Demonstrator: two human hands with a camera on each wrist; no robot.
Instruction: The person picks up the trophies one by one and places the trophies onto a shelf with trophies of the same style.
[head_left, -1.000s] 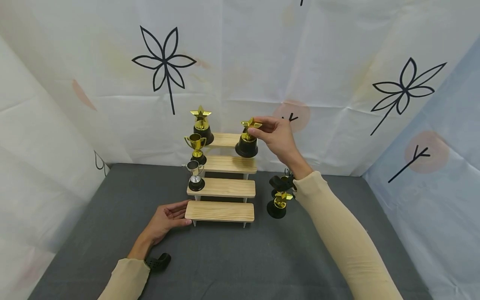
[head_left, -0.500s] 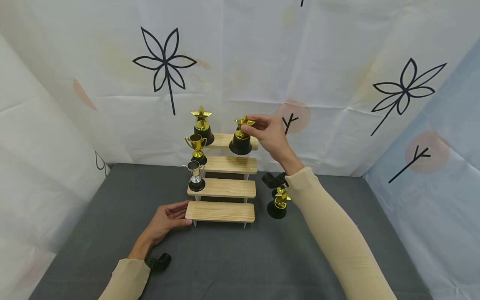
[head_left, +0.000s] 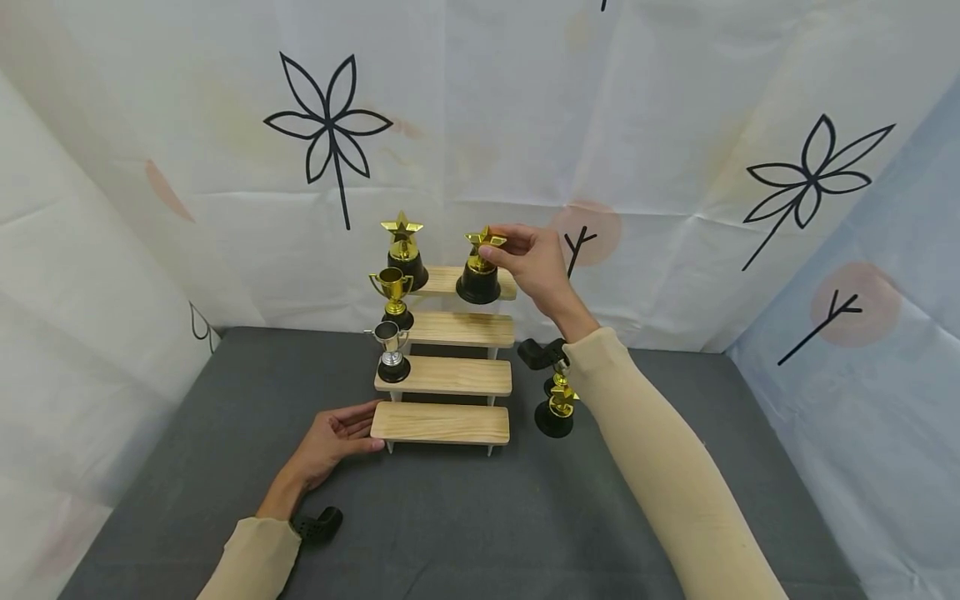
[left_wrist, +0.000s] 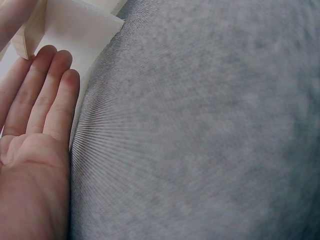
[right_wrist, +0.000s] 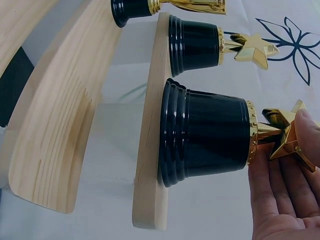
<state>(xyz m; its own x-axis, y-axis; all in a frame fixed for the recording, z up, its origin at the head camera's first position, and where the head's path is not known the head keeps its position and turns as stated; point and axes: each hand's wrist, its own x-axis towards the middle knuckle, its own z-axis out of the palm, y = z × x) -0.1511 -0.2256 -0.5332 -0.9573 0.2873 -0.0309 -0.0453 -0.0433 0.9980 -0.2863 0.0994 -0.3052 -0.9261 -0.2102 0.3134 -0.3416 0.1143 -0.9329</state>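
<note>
My right hand [head_left: 538, 265] pinches the gold star of a star trophy [head_left: 477, 285] between thumb and fingers. In the right wrist view its black base [right_wrist: 215, 132] sits upright against the top step's board [right_wrist: 150, 205], near the right end. My left hand [head_left: 324, 452] touches the left end of the lowest step of a wooden stepped display stand [head_left: 450, 423]. The left wrist view shows its fingers [left_wrist: 61, 97] straight, their tips at the board's underside. Down the stand's left side stand another star trophy [head_left: 405, 257], a gold cup trophy [head_left: 393, 287] and a silver cup trophy [head_left: 389, 350].
Right of the stand on the grey tabletop [head_left: 450, 533], another star trophy [head_left: 555, 417] stands in front of more trophies, partly hidden by the right wrist's black camera mount [head_left: 542, 354]. A printed white cloth [head_left: 510, 108] hangs close behind the stand.
My right hand has carried the star trophy left and slightly back, from beyond the top step's right end onto that step. The left hand stays where it was.
</note>
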